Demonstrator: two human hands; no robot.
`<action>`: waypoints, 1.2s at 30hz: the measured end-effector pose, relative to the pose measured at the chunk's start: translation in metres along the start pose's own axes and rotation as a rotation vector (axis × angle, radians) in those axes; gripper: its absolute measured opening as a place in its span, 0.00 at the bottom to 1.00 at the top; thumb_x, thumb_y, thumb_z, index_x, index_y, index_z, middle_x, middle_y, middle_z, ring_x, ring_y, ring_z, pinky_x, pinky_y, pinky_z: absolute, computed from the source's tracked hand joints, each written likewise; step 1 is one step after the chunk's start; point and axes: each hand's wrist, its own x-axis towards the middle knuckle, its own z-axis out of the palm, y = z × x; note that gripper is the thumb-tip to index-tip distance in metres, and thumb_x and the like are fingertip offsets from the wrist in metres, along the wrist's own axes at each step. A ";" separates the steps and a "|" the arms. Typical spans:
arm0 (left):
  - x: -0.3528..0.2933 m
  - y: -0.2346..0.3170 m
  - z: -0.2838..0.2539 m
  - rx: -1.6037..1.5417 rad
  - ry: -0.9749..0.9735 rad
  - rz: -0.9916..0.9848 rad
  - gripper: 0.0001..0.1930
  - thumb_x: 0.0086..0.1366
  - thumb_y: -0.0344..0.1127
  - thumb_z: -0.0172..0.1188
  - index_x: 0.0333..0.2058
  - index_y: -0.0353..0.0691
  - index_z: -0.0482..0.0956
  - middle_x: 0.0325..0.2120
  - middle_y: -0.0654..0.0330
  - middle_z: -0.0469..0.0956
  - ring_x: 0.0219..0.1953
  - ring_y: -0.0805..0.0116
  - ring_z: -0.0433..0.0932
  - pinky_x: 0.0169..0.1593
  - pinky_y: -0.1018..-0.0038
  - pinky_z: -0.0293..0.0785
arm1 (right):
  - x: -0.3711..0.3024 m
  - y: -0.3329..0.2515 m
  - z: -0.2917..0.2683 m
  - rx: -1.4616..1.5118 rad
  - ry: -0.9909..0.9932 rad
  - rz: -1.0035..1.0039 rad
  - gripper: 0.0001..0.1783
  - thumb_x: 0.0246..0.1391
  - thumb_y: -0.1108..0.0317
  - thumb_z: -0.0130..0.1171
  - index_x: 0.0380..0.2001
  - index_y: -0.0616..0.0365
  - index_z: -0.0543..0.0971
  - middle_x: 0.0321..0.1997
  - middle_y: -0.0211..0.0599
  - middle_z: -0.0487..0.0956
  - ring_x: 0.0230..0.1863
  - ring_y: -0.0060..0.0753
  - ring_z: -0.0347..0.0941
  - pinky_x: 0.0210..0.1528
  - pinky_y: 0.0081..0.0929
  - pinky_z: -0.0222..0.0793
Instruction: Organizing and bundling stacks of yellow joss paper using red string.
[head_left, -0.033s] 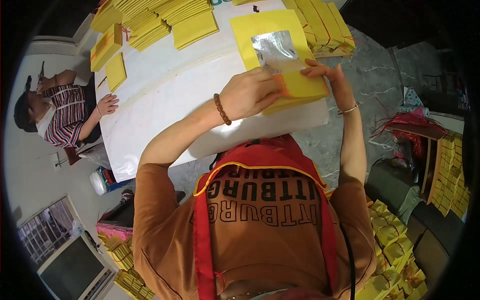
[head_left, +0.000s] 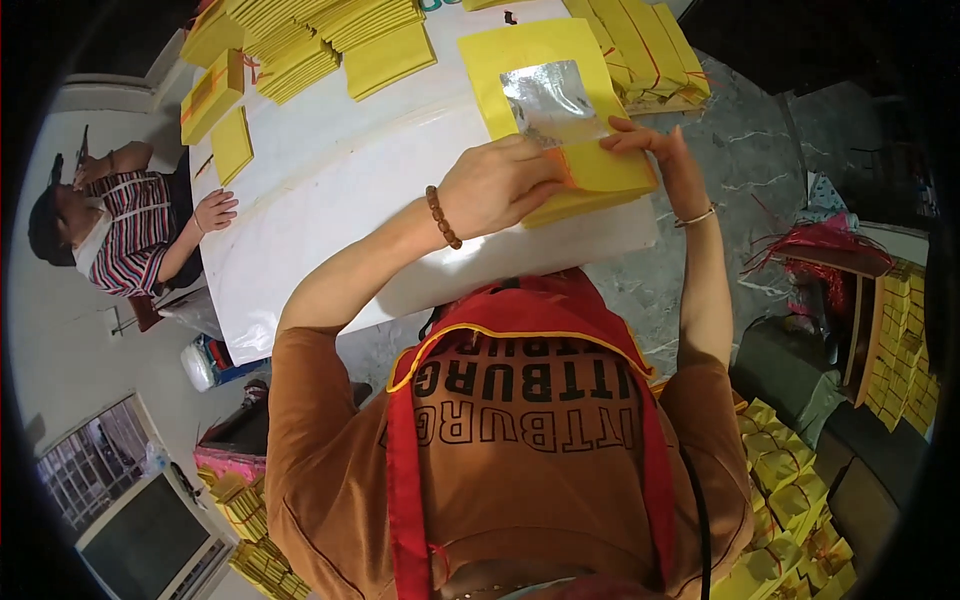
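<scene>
In front of me at the table's right end lies a stack of yellow joss paper (head_left: 600, 195). Its upper sheet (head_left: 485, 65) spreads away from me and carries a shiny silver foil square (head_left: 548, 98). My left hand (head_left: 505, 178) is closed, its fingertips pinched at the stack's near left part, where an orange patch (head_left: 560, 163) shows. Whatever those fingertips grip is mostly hidden. On the right, my right hand (head_left: 665, 165) has its fingers apart and their tips resting on the folded paper's right edge.
Yellow paper piles (head_left: 330, 40) line the white table's (head_left: 350, 190) far side, with tied bundles (head_left: 645, 55) at the far right. At the left end a person (head_left: 130, 215) in a striped shirt rests a hand on the table. More yellow bundles (head_left: 775, 470) stand behind me.
</scene>
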 end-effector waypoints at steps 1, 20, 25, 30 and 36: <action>0.001 -0.001 0.000 0.002 -0.005 0.004 0.08 0.54 0.32 0.59 0.33 0.37 0.77 0.28 0.54 0.74 0.31 0.56 0.73 0.34 0.67 0.70 | 0.001 0.001 0.000 0.013 0.004 0.006 0.37 0.61 0.44 0.25 0.36 0.62 0.79 0.45 0.42 0.77 0.63 0.38 0.57 0.65 0.34 0.46; 0.011 -0.017 -0.008 -0.560 -0.063 -0.498 0.11 0.59 0.35 0.55 0.26 0.32 0.76 0.13 0.67 0.66 0.23 0.80 0.71 0.27 0.79 0.66 | 0.005 -0.002 -0.006 -0.053 -0.081 -0.067 0.25 0.58 0.50 0.42 0.37 0.61 0.78 0.44 0.36 0.78 0.62 0.37 0.58 0.63 0.35 0.50; 0.010 -0.019 -0.005 -0.576 -0.039 -0.487 0.09 0.58 0.34 0.54 0.29 0.34 0.77 0.14 0.65 0.67 0.21 0.78 0.71 0.27 0.78 0.66 | 0.005 -0.003 -0.002 -0.082 -0.024 0.049 0.09 0.48 0.74 0.56 0.36 0.59 0.78 0.44 0.34 0.78 0.61 0.36 0.60 0.61 0.33 0.54; 0.002 -0.010 0.000 0.025 0.131 0.116 0.13 0.56 0.33 0.58 0.40 0.39 0.76 0.35 0.56 0.76 0.33 0.64 0.75 0.38 0.74 0.72 | 0.008 -0.001 -0.004 -0.074 -0.047 0.023 0.09 0.47 0.79 0.56 0.34 0.59 0.78 0.43 0.34 0.78 0.61 0.35 0.60 0.61 0.32 0.56; 0.001 0.003 0.000 0.111 0.040 0.117 0.18 0.48 0.38 0.65 0.39 0.42 0.76 0.39 0.56 0.75 0.39 0.59 0.73 0.41 0.69 0.72 | 0.007 0.000 -0.005 -0.092 -0.033 -0.001 0.07 0.49 0.75 0.58 0.34 0.58 0.78 0.42 0.27 0.79 0.59 0.31 0.62 0.60 0.30 0.57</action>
